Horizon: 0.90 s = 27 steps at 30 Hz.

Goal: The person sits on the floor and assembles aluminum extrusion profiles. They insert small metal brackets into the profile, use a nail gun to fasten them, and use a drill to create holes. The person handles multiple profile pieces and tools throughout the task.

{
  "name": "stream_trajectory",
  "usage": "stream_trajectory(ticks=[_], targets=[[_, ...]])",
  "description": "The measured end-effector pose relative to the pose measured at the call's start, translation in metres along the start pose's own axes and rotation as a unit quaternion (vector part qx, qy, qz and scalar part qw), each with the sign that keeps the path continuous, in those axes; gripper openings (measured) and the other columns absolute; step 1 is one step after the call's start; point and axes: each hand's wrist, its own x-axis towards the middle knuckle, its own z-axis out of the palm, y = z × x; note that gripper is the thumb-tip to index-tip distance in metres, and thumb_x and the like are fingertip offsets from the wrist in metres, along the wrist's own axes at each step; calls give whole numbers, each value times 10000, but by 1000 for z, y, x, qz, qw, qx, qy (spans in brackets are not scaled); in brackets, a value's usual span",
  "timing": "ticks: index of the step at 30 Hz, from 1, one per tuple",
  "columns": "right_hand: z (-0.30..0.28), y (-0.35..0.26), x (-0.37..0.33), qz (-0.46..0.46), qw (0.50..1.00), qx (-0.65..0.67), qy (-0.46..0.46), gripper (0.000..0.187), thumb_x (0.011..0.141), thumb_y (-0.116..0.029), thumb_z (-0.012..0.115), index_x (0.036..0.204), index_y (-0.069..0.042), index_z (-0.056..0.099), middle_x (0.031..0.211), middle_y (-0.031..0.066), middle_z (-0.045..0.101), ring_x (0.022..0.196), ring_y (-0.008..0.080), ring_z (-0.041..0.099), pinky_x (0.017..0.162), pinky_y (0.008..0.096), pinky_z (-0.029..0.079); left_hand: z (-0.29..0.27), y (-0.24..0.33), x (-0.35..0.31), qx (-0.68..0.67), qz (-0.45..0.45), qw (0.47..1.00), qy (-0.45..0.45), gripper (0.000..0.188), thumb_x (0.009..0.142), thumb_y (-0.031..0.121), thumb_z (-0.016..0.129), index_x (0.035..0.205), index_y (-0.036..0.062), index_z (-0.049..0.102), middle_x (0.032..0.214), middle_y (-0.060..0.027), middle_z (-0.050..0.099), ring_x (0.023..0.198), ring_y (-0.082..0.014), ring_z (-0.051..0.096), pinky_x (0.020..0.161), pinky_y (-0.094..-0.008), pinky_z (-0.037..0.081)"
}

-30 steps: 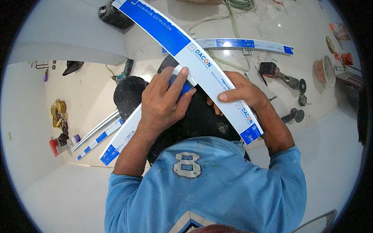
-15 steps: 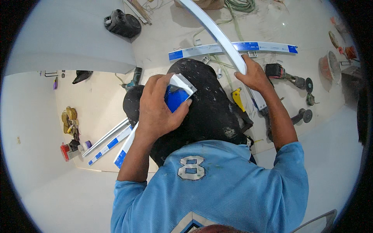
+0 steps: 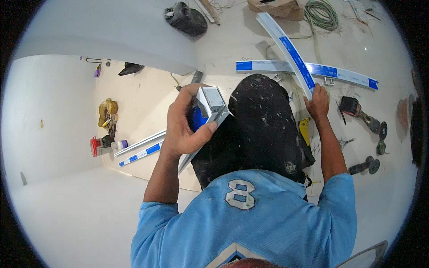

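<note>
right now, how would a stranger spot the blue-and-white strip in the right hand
From the light-blue shirt, go up to the bare right hand. It holds the long blue-and-white strip, slanting in view across a similar strip lying unheld.

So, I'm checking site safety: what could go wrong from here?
The bare left hand grips the profile close to its end, so an edge might cut it. The right hand holds the strip near one end, so it might swing and scrape the floor strip it crosses in this view. The grinder lies off to the right and might be knocked.
</note>
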Motion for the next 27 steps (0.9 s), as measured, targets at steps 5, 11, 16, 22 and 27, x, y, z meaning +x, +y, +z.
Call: stream_trajectory(ticks=[5, 11, 16, 22, 27], targets=[[4, 4, -9, -30, 999, -24, -31, 892, 788, -257, 993, 1491, 0, 507, 1227, 203, 609, 1161, 413, 659, 988, 523, 545, -2, 4, -2, 21, -11, 999, -21, 841, 779, 337, 818, 1512, 17, 561, 1275, -222, 696, 1225, -344, 687, 1108, -498, 512], [15, 7, 26, -53, 996, -50, -51, 938, 773, -281, 1002, 1522, -16, 503, 1233, 188, 613, 1156, 404, 660, 984, 509, 545, -12, 8, -7, -51, -13, 997, -53, 981, 816, 390, 882, 1661, 57, 512, 1597, -267, 595, 1505, -422, 557, 1270, -546, 399], [41, 15, 45, -71, 993, -92, -32, 937, 774, -306, 999, 1515, -16, 503, 1265, 206, 627, 1168, 403, 666, 975, 522, 556, -7, 19, -9, -45, 28, 999, -14, 785, 863, 295, 956, 1560, 136, 631, 1547, -154, 660, 1484, -320, 594, 1269, -526, 434], [55, 14, 48, -53, 991, -110, -55, 946, 770, -326, 994, 1512, -7, 501, 1285, 227, 643, 1200, 412, 670, 986, 545, 564, -1, 28, -1, 121, 50, 991, -20, 637, 740, 136, 1042, 1289, 121, 718, 1263, -108, 700, 1249, -261, 693, 1051, -414, 578], [60, 11, 55, -27, 988, -136, -63, 940, 789, -344, 978, 1527, -17, 497, 1291, 210, 645, 1226, 404, 663, 1012, 548, 552, 13, 20, 1, 152, 75, 985, 25, 545, 807, 115, 965, 1287, 146, 708, 1180, -128, 655, 1142, -285, 702, 954, -461, 599]])
